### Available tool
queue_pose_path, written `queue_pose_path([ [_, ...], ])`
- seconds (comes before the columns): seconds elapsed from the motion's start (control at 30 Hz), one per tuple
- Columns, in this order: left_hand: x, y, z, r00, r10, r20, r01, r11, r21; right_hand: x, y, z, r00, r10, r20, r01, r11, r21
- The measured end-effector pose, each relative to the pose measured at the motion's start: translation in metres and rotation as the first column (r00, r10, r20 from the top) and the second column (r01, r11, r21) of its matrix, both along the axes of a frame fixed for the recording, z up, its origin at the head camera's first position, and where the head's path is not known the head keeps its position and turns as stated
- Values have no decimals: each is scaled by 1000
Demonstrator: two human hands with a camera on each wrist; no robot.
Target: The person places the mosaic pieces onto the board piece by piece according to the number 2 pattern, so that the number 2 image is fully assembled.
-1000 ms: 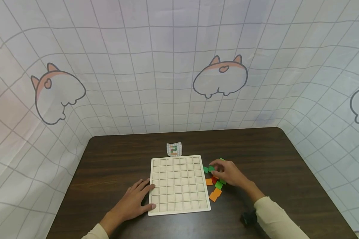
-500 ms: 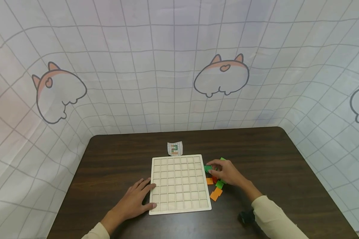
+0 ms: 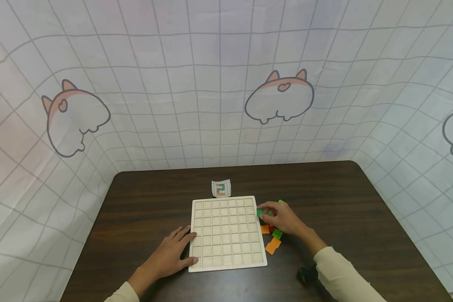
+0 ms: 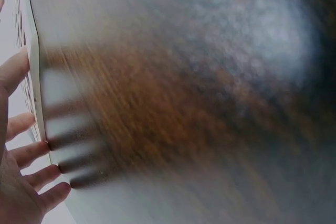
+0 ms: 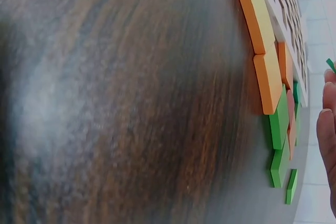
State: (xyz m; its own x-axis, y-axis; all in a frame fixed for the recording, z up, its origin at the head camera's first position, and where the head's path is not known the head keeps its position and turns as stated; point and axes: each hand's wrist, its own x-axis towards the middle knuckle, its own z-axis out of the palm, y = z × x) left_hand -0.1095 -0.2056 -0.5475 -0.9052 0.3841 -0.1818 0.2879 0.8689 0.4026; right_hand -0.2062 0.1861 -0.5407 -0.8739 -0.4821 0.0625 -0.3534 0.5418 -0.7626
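A cream square board (image 3: 226,269) with a grid of shallow cells lies on the dark wooden table. My left hand (image 3: 170,251) rests at its left edge, fingers spread and mostly straight, with thumb and a fingertip on the rim. Just beyond the board's right side, my right hand (image 3: 283,217) pinches a small green tile (image 3: 260,212) between thumb and fingers. In the right wrist view that green tile (image 5: 330,64) shows only partly at the fingertips, raised off the table. Below the hand lie loose orange tiles (image 3: 273,246), a bright green tile (image 3: 277,234) and a partly covered red tile (image 3: 271,228).
A small paper card (image 3: 221,188) with a coloured pattern on a grid lies behind the board. A black object (image 3: 307,274) is beside the right sleeve. A white gridded cloth (image 3: 173,105) hangs around the table's back and sides.
My right hand has moved left toward the board's edge, bringing the green tile with it. The left hand stays at the board's left edge.
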Motion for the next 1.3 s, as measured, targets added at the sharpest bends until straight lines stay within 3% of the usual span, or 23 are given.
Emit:
queue_pose_path([
  [0.77,-1,0,-3,1000,-2,-16,2,1000,-6,-4,-17,-4,1000,22,7,-21,998,-65],
  [1.3,-1,1,-1,1000,11,-1,-11,1000,-15,-1,-23,-10,1000,-2,10,1,998,71],
])
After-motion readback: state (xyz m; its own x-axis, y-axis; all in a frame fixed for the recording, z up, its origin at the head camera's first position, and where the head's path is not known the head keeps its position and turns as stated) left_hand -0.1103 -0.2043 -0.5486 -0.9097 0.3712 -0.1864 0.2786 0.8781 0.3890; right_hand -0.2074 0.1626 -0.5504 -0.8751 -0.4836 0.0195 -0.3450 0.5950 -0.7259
